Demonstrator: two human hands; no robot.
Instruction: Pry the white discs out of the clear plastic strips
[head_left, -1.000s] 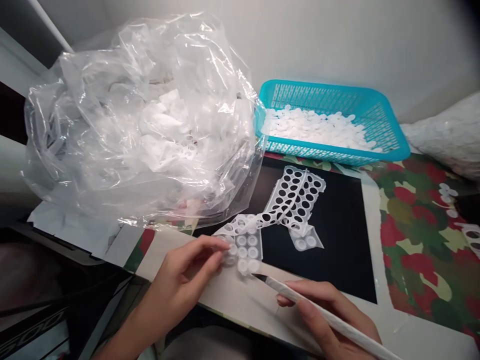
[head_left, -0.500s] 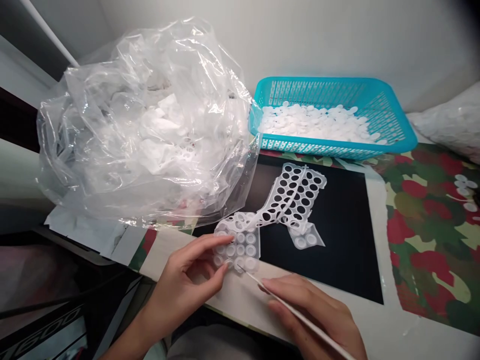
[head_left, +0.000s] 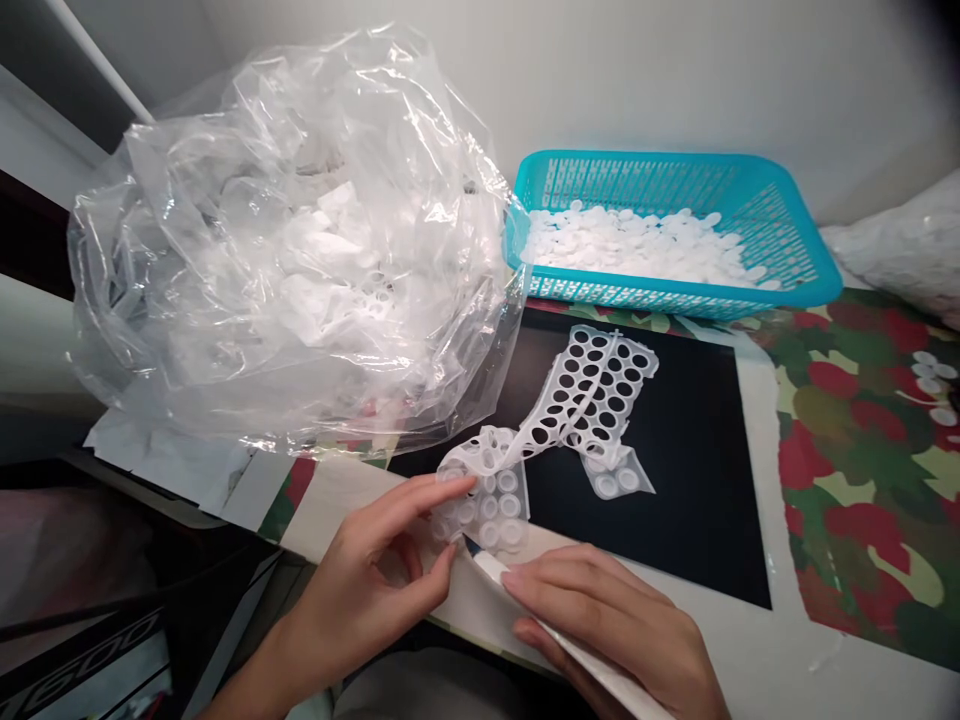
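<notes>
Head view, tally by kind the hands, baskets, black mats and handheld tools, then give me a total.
Hands: 2, the left hand and the right hand
Baskets: 1, the turquoise basket
Black mats: 1, the black mat
Handheld tools: 1, the white tool
Total: 5

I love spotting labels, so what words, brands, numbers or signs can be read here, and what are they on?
"600", apparently, on the black panel at the lower left; the mark before it is unclear.
I can make out no lettering on the clear plastic bag, the turquoise basket or the white tool.
</notes>
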